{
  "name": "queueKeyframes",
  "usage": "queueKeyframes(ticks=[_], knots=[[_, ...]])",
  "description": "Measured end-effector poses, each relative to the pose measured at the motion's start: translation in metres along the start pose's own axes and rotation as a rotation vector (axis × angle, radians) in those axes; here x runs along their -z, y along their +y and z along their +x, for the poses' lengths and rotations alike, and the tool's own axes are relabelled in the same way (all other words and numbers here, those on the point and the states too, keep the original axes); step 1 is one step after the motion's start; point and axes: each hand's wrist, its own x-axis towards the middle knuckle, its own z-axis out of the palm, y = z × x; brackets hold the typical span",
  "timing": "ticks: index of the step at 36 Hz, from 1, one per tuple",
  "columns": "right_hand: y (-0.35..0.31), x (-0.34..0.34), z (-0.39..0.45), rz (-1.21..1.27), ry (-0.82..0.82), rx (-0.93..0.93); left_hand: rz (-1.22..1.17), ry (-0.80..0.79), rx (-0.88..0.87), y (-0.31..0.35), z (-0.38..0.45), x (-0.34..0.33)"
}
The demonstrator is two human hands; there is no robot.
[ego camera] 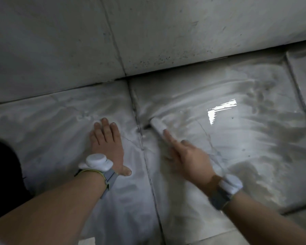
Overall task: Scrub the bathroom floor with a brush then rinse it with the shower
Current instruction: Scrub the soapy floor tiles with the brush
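Left hand: my left hand (107,144) lies flat on the wet floor (246,138), fingers straight and spread, holding nothing; it looks to be propping me up.
Right hand: my right hand (187,156) is wrapped round the brush (158,127), forefinger stretched along its back; the hand is blurred, so I read it as mid-stroke.
Brush: a pale, narrow head pressed to the floor tile just right of the grout line (139,137) that runs between my two hands, near the foot of the wall (60,41).
Floor: grey tiles under a thin film of water, streaked and milky, with a bright glare patch off to the right of the brush.
Wall: dark specks sit along its lower edge above the joint.
Stage: scrubbing, I judge; the streaks suggest these tiles have been gone over, though I cannot tell how much floor beyond this patch is done.
Left to do: finish the scrub, then the whole rinse; no shower is in view.
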Motion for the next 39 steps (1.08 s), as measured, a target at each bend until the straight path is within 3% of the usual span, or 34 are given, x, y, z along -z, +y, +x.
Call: queueKeyframes(ticks=[2,6,8,10,12,15,17,19,21,24,26,28,31,35,37,39], knots=[[0.044,0.017,0.011,0.004,0.15,-0.145,-0.001,0.004,-0.004,-0.001,-0.001,0.0],[0.104,0.066,0.038,0.084,0.373,-0.642,-0.017,0.01,-0.008,0.0,-0.001,0.0],[0.093,0.072,0.046,0.135,0.411,-0.691,-0.034,0.012,-0.006,-0.001,-0.001,0.001],[0.055,0.055,0.049,0.176,0.395,-0.554,-0.048,0.009,-0.017,-0.004,-0.001,0.001],[0.007,0.024,0.042,0.211,0.309,-0.305,-0.053,0.015,-0.037,-0.004,-0.002,-0.001],[-0.059,-0.011,0.023,0.196,0.053,0.035,-0.06,0.064,-0.04,-0.007,-0.005,-0.005],[-0.064,-0.02,0.016,0.115,-0.08,0.137,-0.045,0.116,-0.026,-0.008,-0.008,-0.007],[-0.039,-0.016,0.017,0.118,-0.052,0.123,-0.047,0.126,0.027,-0.007,-0.013,-0.011],[0.003,-0.004,0.023,0.146,0.085,-0.008,-0.063,0.13,0.103,-0.006,-0.017,-0.015],[0.064,0.033,0.034,0.167,0.344,-0.379,-0.09,0.091,0.135,-0.006,-0.017,-0.019],[0.084,0.056,0.041,0.166,0.419,-0.59,-0.088,0.079,0.133,-0.005,-0.016,-0.017],[0.078,0.065,0.046,0.2,0.461,-0.656,-0.09,0.067,0.133,-0.004,-0.013,-0.018],[0.024,0.044,0.047,0.247,0.432,-0.466,-0.095,0.061,0.133,-0.005,-0.013,-0.018],[-0.064,-0.014,0.035,0.277,0.143,0.01,-0.11,0.075,0.14,-0.002,-0.016,-0.016],[-0.077,-0.025,0.031,0.243,0.014,0.119,-0.111,0.083,0.159,0.0,-0.016,-0.015],[-0.059,-0.019,0.035,0.214,0.008,0.126,-0.108,0.071,0.165,0.002,-0.013,-0.016]])
